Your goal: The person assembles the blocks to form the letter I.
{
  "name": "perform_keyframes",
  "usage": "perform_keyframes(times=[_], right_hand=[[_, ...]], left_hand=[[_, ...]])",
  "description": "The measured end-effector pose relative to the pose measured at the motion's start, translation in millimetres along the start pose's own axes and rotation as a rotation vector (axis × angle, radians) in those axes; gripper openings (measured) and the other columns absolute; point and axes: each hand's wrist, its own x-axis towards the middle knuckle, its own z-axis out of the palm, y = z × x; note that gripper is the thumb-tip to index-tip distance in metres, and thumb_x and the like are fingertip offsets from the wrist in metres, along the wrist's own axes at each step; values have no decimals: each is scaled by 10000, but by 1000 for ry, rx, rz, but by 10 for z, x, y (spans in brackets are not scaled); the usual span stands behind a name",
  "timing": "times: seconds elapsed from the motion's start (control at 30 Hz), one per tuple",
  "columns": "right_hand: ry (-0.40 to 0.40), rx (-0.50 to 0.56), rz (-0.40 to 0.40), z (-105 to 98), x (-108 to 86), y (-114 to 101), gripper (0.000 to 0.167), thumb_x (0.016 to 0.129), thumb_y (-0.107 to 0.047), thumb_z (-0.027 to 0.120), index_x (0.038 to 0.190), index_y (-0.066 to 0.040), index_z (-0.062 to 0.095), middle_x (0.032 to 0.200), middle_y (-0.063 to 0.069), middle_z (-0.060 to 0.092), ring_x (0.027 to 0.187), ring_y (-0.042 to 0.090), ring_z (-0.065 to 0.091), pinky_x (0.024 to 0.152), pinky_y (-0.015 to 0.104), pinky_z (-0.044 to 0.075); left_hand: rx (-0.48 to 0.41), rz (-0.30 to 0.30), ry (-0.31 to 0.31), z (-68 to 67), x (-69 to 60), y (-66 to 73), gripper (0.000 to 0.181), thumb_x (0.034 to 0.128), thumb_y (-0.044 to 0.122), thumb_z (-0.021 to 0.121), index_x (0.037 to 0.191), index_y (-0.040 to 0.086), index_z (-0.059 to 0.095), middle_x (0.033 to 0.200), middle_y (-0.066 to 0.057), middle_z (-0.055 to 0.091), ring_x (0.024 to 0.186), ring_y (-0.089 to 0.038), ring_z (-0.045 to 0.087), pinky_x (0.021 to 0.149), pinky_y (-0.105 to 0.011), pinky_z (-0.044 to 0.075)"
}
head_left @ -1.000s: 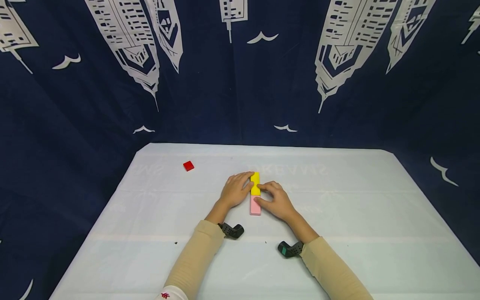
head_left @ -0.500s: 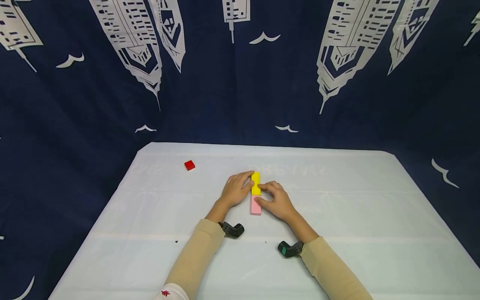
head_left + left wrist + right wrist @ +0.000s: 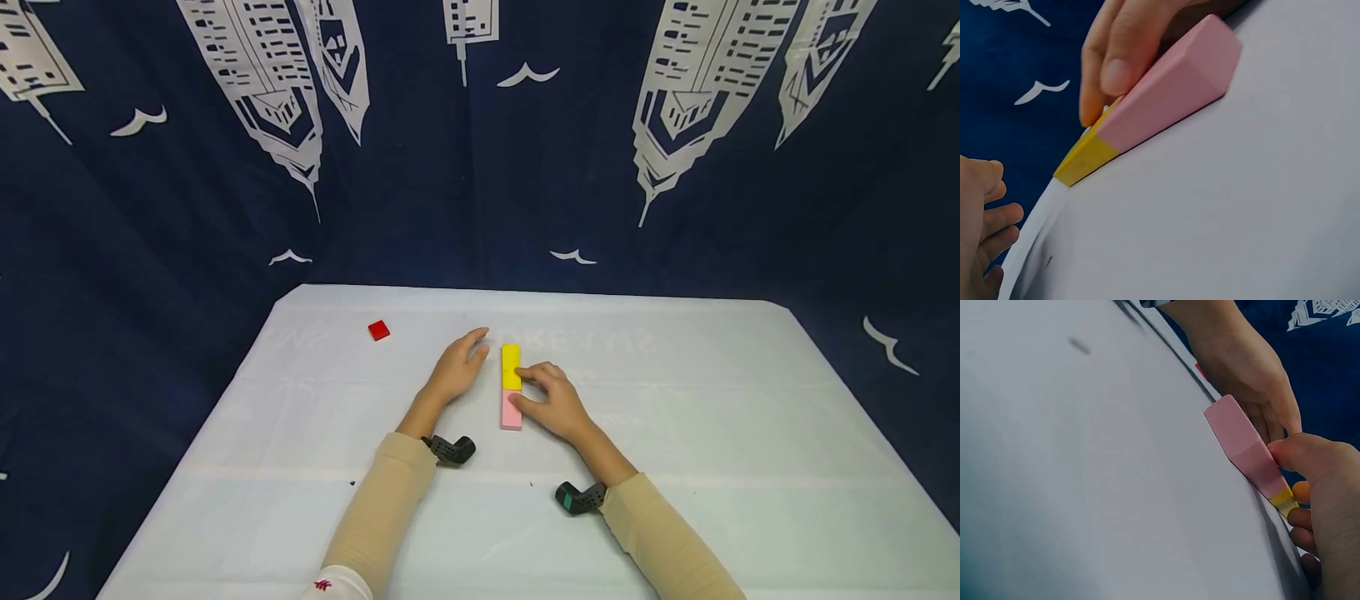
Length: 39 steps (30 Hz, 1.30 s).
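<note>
A yellow block (image 3: pixel 510 358) and a pink block (image 3: pixel 512 420) lie end to end on the white table, the yellow one farther from the person. My right hand (image 3: pixel 555 402) is at their right side, its thumb touching the pink block and a fingertip at the yellow one. In the left wrist view the pink block (image 3: pixel 1172 90) looks flush with the yellow block (image 3: pixel 1086 159). To the left of the blocks, my left hand (image 3: pixel 457 367) holds nothing, its fingers extended and a gap between them and the yellow block.
Toward the back left of the white table (image 3: pixel 300 517) lies a small red piece (image 3: pixel 378 330). A dark blue cloth (image 3: pixel 480 183) with white buildings and birds hangs behind the table. Tiny dark specks dot the tabletop.
My left hand has let go of the yellow block's left side and moved back to the left. The right hand and both blocks have stayed where they were.
</note>
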Motion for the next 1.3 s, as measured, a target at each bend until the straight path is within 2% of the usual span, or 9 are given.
perform_keyframes(times=[0.2,0.43,0.77,0.9,1.1,1.3], right_hand=[[-1,9,8,-14,6,-2,458,824,-255,763,1209,-26,666,1139,94,619,1106,290,545,956,478,459],[4,13,-8,0,2,9,458,821,-241,766,1212,-25,663,1138,88,617,1104,287,541,947,474,458],[-1,22,6,-15,-4,-9,446,823,-225,769,1214,-36,665,1137,85,617,1113,292,539,957,477,448],[-1,23,11,-9,-11,-11,447,820,-231,768,1211,-39,668,1133,81,619,1114,289,542,957,479,450],[4,16,-10,-10,-1,-9,445,823,-232,766,1207,-30,667,1122,85,620,1099,291,547,945,482,458],[5,14,-16,0,2,0,453,821,-230,773,1214,-31,666,1119,80,621,1091,286,545,940,477,456]], left_hand=[[-4,-10,54,-178,29,-71,449,1042,280,444,1456,104,452,1482,-101,451,1391,-278,365,1151,-432,262],[-4,-19,94,-432,-5,-212,450,1038,248,454,1456,81,447,1482,-127,445,1392,-302,356,1153,-445,251],[43,-76,116,-723,-156,-473,470,1026,265,477,1457,79,444,1482,-155,435,1392,-310,356,1149,-460,259],[35,-88,156,-821,-242,-533,490,1004,268,524,1451,82,450,1474,-166,441,1379,-323,371,1135,-485,279],[46,-84,232,-955,-296,-597,471,992,235,549,1430,77,477,1417,-190,493,1330,-350,421,1108,-511,307],[89,-105,256,-1069,-332,-693,468,995,202,551,1433,58,468,1399,-205,501,1319,-355,423,1107,-493,314]])
